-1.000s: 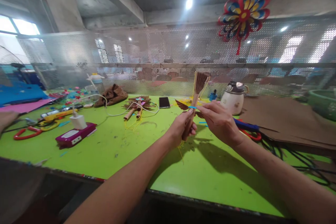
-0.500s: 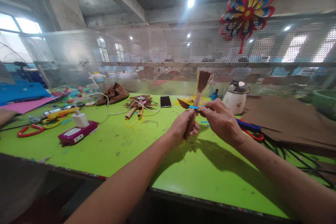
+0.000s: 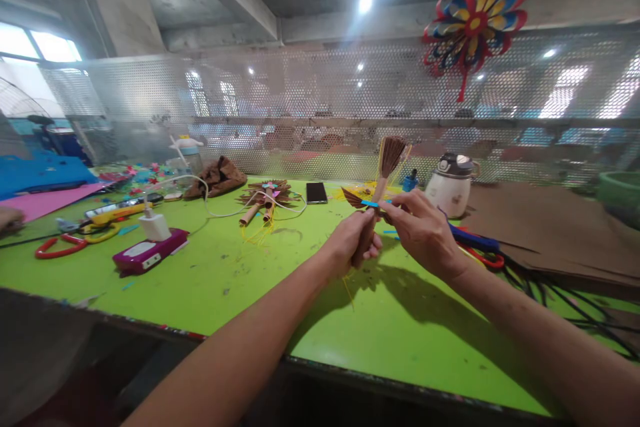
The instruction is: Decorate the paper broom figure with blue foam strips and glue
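Observation:
My left hand (image 3: 354,235) is closed around the lower part of a brown paper tube (image 3: 381,185), held tilted above the table. Its upper end flares into a fringed, brush-like tuft edged with yellow string. A brown pleated paper fan piece (image 3: 352,197) sticks out to the left of the tube. Across the tube lies a blue strip (image 3: 370,203). The fingers of my right hand (image 3: 420,227) are pinched at the strip's right side, against the tube. My fingers partly hide the strip's end. Yellow strings hang below my left hand.
On the green table (image 3: 200,287) are a phone (image 3: 316,193), similar brown paper pieces (image 3: 267,197), a purple power strip (image 3: 150,250) with a white charger, and red-handled scissors (image 3: 60,246). A white bottle (image 3: 449,187) and brown cardboard (image 3: 555,230) stand right. Another person's hand (image 3: 10,220) shows far left.
The tube and its fringed tuft have tilted slightly to the right. Both hands stay in nearly the same place, with the right fingers still at the blue strip.

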{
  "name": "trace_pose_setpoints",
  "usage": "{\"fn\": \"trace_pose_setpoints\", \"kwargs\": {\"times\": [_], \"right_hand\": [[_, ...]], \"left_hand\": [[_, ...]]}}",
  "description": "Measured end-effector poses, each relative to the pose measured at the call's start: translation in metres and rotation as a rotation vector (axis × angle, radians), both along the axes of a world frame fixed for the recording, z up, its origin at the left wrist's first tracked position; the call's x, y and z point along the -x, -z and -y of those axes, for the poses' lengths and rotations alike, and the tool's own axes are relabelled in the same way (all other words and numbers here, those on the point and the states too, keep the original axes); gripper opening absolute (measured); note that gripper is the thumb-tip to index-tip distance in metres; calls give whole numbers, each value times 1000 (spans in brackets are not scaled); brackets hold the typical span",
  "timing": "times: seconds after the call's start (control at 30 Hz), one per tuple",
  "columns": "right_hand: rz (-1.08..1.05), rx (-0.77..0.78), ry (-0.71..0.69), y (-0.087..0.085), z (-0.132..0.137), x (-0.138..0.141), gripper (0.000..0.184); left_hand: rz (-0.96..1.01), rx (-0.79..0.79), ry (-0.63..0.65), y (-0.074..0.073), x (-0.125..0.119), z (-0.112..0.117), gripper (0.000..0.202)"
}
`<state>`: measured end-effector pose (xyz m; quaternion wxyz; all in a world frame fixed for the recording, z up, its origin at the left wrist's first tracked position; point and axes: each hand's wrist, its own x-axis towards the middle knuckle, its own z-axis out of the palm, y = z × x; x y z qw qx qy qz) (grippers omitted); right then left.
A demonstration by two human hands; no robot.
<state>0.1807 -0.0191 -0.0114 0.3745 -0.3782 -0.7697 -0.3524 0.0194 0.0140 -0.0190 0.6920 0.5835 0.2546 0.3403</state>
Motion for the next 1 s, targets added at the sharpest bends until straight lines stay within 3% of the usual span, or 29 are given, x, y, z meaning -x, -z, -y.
{"fn": "trace_pose_setpoints", "kwargs": {"times": [0.5, 0.8, 1.0], "right_hand": [[29, 24, 37, 1, 2, 1, 28], [31, 35, 52, 2, 1, 0, 28], [-17, 31, 16, 1, 0, 1, 29]], "left_hand": [[-16, -21, -31, -3, 1, 3, 33], [25, 105, 0, -8, 0, 6, 30], [-14, 105, -17, -10, 1, 6, 34]]}}
